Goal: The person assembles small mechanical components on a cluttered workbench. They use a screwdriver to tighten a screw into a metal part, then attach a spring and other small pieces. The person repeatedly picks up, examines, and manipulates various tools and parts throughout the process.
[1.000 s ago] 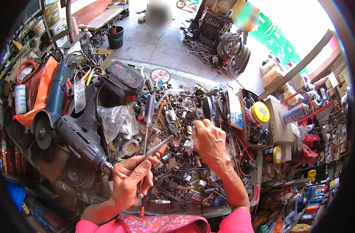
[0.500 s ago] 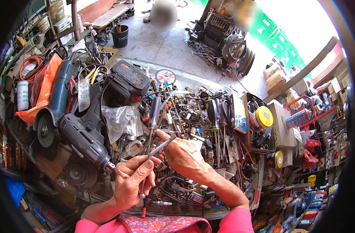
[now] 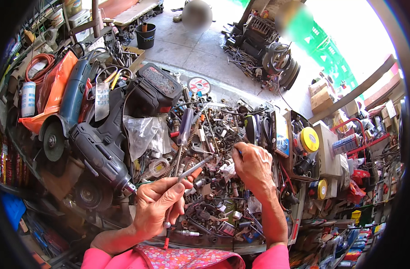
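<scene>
My left hand [image 3: 160, 201] is closed around a slim grey metal rod [image 3: 196, 167], which points up and to the right over the loose parts. Below that hand hangs a thin black piece with a silver knob and a red tip [image 3: 166, 242]; whether it joins the rod is hidden. My right hand [image 3: 255, 167] has its fingers curled together above the pile, beside a black-and-green screwdriver handle [image 3: 250, 127]. Something small and dark blue shows at its fingertips, too little to name. A clear purple-handled screwdriver [image 3: 186, 125] lies beyond the left hand, near an orange piece [image 3: 194, 174].
On the left lie a black cordless impact wrench [image 3: 101, 150] and a blue angle grinder [image 3: 74, 92]. Small metal parts [image 3: 214, 201] cover the bench's middle. At right stands a box with a yellow-lidded round tin [image 3: 308, 140]. A black bucket [image 3: 145, 36] is on the floor behind.
My right hand has moved right, away from the rod's end, uncovering the orange piece. My left hand keeps its hold on the rod, almost in place. The view has shifted slightly.
</scene>
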A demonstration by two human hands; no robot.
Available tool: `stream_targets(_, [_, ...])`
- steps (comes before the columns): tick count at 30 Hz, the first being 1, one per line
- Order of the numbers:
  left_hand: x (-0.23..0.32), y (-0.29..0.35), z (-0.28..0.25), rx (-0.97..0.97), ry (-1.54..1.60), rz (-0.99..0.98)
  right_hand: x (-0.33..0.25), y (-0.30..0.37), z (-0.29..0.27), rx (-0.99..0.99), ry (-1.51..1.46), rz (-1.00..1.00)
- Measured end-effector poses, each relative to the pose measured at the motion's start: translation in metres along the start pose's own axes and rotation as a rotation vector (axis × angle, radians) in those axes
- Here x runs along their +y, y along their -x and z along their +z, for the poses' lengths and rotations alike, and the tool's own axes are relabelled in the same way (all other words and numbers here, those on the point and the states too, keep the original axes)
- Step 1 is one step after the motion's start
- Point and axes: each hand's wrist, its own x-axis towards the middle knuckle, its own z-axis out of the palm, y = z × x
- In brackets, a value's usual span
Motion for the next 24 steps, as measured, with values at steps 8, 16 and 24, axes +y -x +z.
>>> stream_targets(8, [0.004, -0.002, 0.001, 0.054, -0.033, 0.028, 0.000, -0.001, -0.003, -0.178, -0.040, -0.085])
stream_targets(16, [0.002, -0.002, 0.003, 0.035, -0.024, -0.017, 0.003, 0.025, -0.023, -0.353, -0.034, -0.192])
stream_targets(24, [0.002, -0.003, 0.002, 0.060, -0.050, -0.008, -0.008, 0.023, -0.013, -0.295, 0.074, -0.277])
